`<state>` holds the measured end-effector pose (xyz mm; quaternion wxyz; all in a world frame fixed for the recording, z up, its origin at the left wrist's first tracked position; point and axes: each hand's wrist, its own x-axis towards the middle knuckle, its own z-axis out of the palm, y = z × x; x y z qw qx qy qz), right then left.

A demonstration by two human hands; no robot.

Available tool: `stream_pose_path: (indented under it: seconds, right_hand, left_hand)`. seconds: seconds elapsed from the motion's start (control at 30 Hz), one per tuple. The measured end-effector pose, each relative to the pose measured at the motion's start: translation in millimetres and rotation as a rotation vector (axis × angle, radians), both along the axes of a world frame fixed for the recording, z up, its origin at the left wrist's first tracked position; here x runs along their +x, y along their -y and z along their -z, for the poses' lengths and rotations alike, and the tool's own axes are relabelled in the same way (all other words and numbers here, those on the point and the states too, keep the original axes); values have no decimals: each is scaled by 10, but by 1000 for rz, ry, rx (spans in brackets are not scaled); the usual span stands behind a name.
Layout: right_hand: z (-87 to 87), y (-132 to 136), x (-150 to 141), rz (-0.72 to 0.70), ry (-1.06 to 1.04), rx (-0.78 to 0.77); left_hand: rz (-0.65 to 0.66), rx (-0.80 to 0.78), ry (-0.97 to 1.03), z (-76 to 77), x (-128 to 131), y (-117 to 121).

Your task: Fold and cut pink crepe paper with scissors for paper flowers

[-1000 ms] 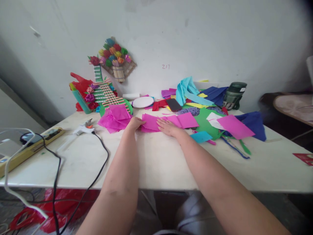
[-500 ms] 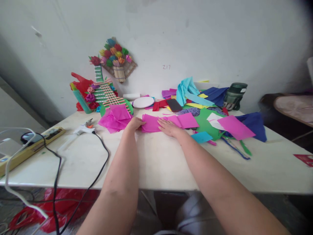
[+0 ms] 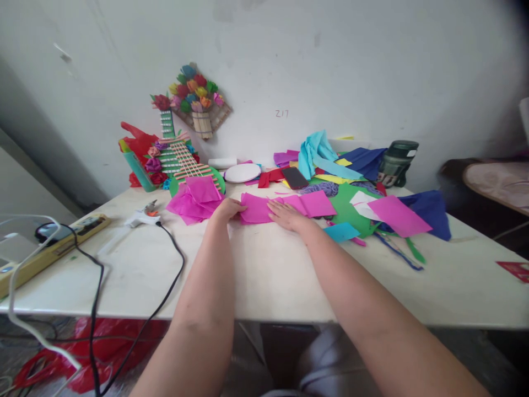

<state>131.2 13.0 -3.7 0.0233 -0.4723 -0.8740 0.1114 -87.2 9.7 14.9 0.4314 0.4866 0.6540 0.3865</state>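
Observation:
A long strip of pink crepe paper (image 3: 254, 209) lies across the table before me, creased near its right part. At its left end my left hand (image 3: 230, 209) pinches the edge, thumb on top. My right hand (image 3: 285, 214) rests flat on the strip's middle, fingers stretched out. Just left of my left hand is a loose pile of pink paper pieces (image 3: 196, 198). Toward the right, a pink paper rectangle (image 3: 399, 215) overlaps a white piece and green paper (image 3: 351, 207). A small blue paper piece (image 3: 341, 232) sits near my right forearm.
A glue gun (image 3: 142, 218) with a black cord and a power strip (image 3: 53, 251) occupy the left side. Behind stand a paper-flower guitar craft (image 3: 182, 157), a white round lid (image 3: 242, 173), a phone (image 3: 295, 177), crumpled coloured paper (image 3: 316, 151) and a dark green bottle (image 3: 397, 164).

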Motion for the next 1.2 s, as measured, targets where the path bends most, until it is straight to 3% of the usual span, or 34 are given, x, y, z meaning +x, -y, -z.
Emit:
stream_pose_path:
  seconds: [0.23,0.57,0.87,1.03,1.2]
  right_hand:
    - [36,-36,5,5,-18,25]
    - [-14,-27,47,33,-59,53]
    - [-39,-58,-3,9,-281,285]
    - [-40,28,-158,-61,-301,223]
    - [-47,148,-256,-100,-127,100]
  left_hand:
    - [-11,-9,37,-30,33,38]
    - [-13,40,-95,25,29,-12]
    - [-27,47,-110,32,31,-16]
    - [-32,44,-120,22,44,-8]
    - [-36,22,-94,22,62,-9]
